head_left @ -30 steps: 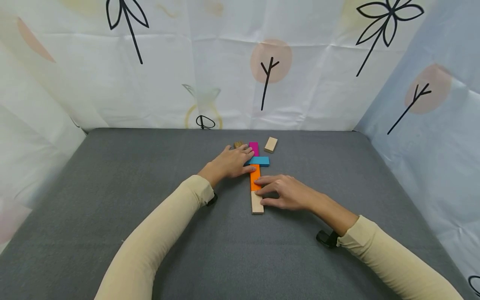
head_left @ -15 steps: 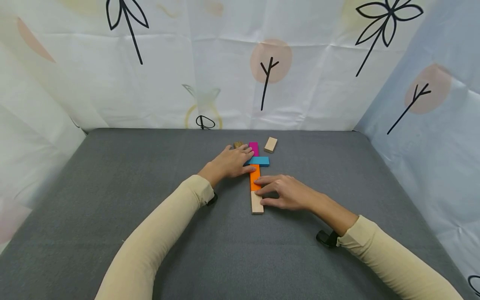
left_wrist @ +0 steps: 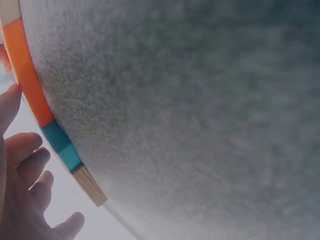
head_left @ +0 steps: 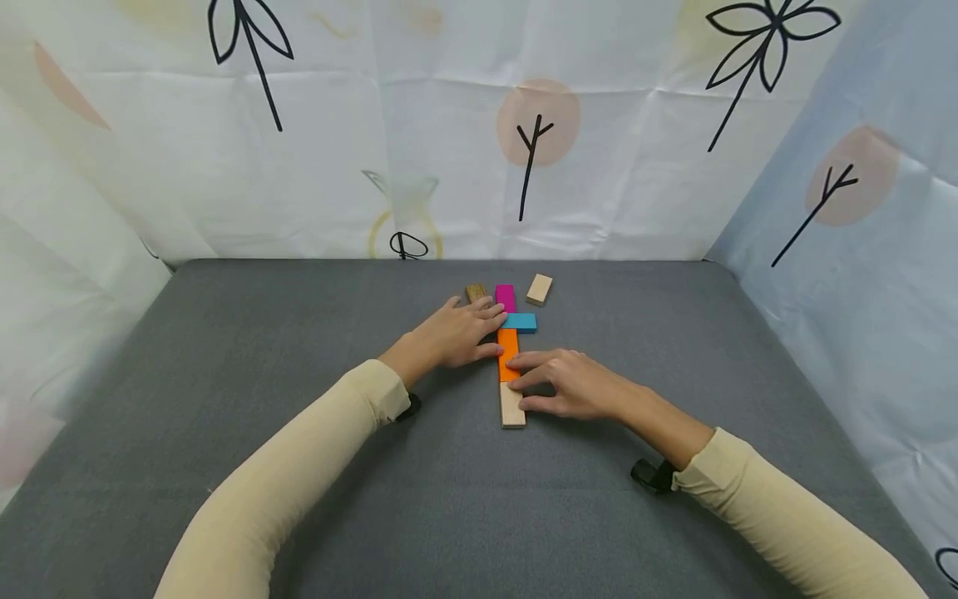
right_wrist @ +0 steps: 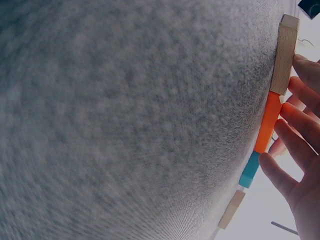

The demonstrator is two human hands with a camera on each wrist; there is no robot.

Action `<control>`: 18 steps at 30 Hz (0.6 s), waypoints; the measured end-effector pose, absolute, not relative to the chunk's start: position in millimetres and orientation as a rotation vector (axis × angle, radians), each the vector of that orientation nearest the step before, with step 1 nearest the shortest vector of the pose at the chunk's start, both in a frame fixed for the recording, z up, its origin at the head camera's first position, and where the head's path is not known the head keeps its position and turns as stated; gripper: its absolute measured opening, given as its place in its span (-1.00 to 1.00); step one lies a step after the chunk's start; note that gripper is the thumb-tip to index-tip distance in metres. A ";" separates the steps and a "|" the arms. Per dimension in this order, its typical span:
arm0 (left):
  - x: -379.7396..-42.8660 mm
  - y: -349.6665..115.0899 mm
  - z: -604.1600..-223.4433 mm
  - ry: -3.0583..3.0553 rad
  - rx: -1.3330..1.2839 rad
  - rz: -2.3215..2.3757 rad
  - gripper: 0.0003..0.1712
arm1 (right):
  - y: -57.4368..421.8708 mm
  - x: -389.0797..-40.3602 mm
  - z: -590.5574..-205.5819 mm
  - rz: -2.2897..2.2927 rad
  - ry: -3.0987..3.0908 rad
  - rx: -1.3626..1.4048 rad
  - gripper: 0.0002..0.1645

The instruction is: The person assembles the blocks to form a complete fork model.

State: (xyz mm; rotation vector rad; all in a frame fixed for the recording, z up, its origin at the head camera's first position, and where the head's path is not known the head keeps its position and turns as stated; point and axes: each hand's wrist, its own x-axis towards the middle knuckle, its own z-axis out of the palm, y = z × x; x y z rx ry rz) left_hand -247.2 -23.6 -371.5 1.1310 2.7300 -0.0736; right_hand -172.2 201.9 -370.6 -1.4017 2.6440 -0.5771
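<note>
Flat wooden blocks lie in a line on the grey table: a magenta block (head_left: pixel 505 298), a blue block (head_left: pixel 522 323) set crosswise, an orange block (head_left: pixel 508 358) and a pale wood block (head_left: pixel 512 406). My left hand (head_left: pixel 458 333) reaches over the blue block's left end with spread fingers, its thumb tip by the orange block's left edge. In the left wrist view the left fingers (left_wrist: pixel 31 160) hold nothing. My right hand (head_left: pixel 569 384) rests fingertips along the right side of the orange and pale blocks, fingers loosely bent. The right wrist view shows those fingers (right_wrist: pixel 300 127) beside the blocks.
A brown block (head_left: pixel 475 292) lies beyond the left fingers, partly covered by them. A second pale block (head_left: pixel 539 289) lies to the right of the magenta one. A patterned white cloth (head_left: pixel 449 166) hangs behind the grey table (head_left: pixel 337 283).
My left hand has shifted slightly left and towards me, uncovering more of the brown and magenta blocks and the orange block's upper end. My right hand and the blocks have stayed in place.
</note>
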 end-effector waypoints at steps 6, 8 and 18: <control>-237.6 -29.7 -369.3 2.687 1.170 -0.076 -0.23 | 201.5 -172.0 -370.3 -0.570 2.642 -1.401 -0.61; -235.2 -30.9 -369.1 2.674 1.175 -0.072 -0.23 | 201.5 -171.9 -370.0 -0.568 2.645 -1.402 -0.61; -230.6 -34.4 -365.8 2.649 1.167 -0.054 -0.26 | 201.3 -172.1 -369.9 -0.565 2.632 -1.367 -0.59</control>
